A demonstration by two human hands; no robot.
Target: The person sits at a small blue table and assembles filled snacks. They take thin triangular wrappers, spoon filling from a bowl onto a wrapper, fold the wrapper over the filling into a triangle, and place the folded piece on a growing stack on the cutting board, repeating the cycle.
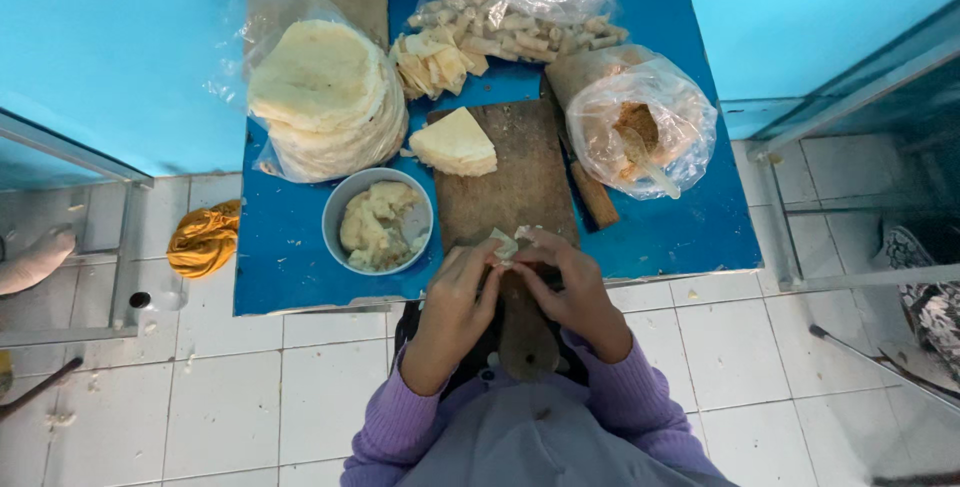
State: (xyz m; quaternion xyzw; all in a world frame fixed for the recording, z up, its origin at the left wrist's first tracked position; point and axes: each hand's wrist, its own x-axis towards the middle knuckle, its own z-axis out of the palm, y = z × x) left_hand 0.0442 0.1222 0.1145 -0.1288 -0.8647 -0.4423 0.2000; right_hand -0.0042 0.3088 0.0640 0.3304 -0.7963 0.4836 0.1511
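The counter (300,247) has a smooth blue surface with a faint sheen. On it lies a wooden board (520,182) — worn, matt, rough-grained. The bags (655,97) are thin clear plastic, glossy and crinkled. The round wrappers (320,77) look pale, dry and floury, the filling in the grey bowl (335,209) lumpy and moist. The floor (220,397) is white glazed tile; beside the counter sits crumpled mustard cloth (203,237). The sleeves (390,427) are soft lilac knit — finely ribbed.
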